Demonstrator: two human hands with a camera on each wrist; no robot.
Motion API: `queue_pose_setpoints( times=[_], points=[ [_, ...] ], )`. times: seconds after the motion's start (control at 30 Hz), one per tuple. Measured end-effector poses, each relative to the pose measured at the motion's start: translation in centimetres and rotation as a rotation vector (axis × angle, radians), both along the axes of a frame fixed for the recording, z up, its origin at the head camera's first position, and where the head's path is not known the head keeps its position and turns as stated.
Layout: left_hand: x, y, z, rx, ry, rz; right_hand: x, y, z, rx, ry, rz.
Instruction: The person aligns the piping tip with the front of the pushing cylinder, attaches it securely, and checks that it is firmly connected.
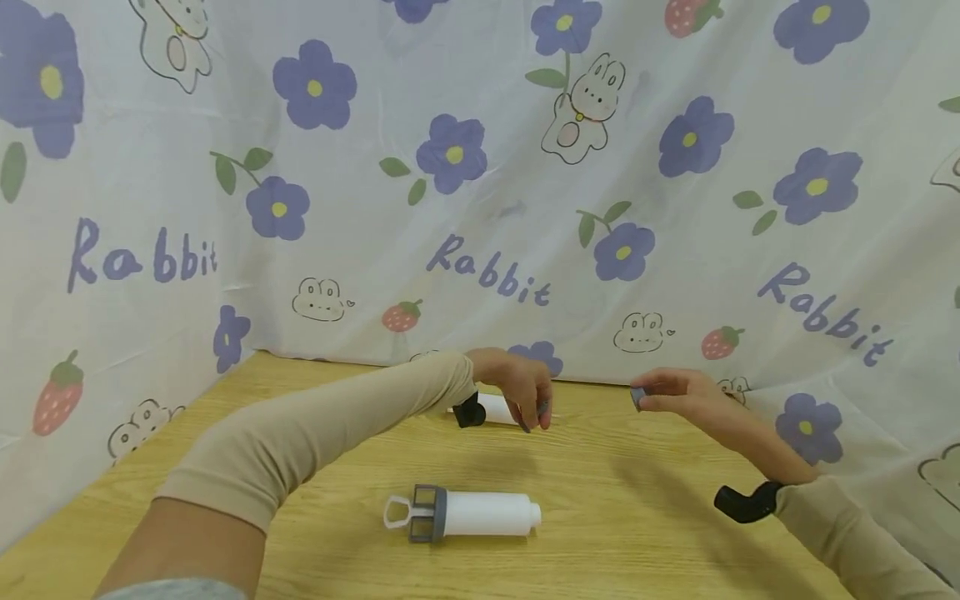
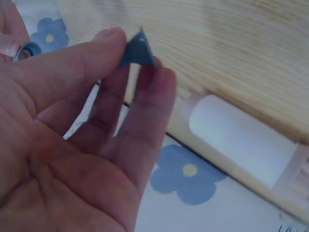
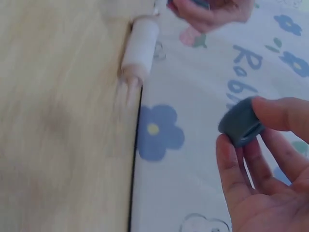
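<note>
My left hand (image 1: 525,387) is over the far part of the table, palm down. Its thumb and fingers pinch a small grey-blue piece with a pointed, triangular outline (image 2: 138,50). Off to the right, my right hand (image 1: 686,398) holds a small grey-blue ring-shaped cap (image 3: 241,122) between thumb and fingertips, raised above the table. A gap separates the hands. Behind the left hand lies a white tube (image 1: 497,408), partly hidden by it. Nearer me, a white plunger-type barrel (image 1: 487,513) lies on its side, with a grey collar (image 1: 429,514) and a pale loop handle (image 1: 396,512).
The wood-grain table (image 1: 337,467) runs back to a white curtain (image 1: 360,225) printed with flowers, rabbits and strawberries. The curtain also hangs along the left and right sides. Each wrist carries a black camera mount, the right one (image 1: 746,502) standing out from the sleeve.
</note>
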State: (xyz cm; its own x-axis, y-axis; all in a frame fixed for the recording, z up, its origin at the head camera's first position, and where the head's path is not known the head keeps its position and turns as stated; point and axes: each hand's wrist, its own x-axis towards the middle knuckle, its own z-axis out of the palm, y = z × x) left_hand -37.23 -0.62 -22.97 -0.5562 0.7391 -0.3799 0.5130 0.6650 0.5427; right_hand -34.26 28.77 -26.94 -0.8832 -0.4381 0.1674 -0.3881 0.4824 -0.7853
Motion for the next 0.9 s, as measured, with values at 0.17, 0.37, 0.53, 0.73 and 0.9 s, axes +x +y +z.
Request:
queue_pose_setpoints(
  times=[0.17, 0.37, 0.53, 0.73, 0.9],
  points=[
    [0.6, 0.2, 0.8, -0.103, 0.046, 0.038, 0.0, -2.2, -1.2, -0.096, -0.057, -0.012],
    [1.1, 1.0, 1.0, -0.236, 0.22, 0.006, 0.3, -4.6, -2.7, -0.192, -0.077, 0.002],
    [1.3, 1.7, 0.9, -0.294, 0.315, -0.005, 0.6, -6.1, -3.7, -0.246, -0.125, -0.003],
    [1.7, 2.3, 0.9, -0.306, 0.384, 0.032, 0.6, -7.8, -4.3, -0.31, -0.093, -0.013],
    [2.1, 2.8, 1.0, -0.328, 0.432, 0.024, 0.6, -9.1, -4.5, -0.351, -0.072, 0.008]
  ],
)
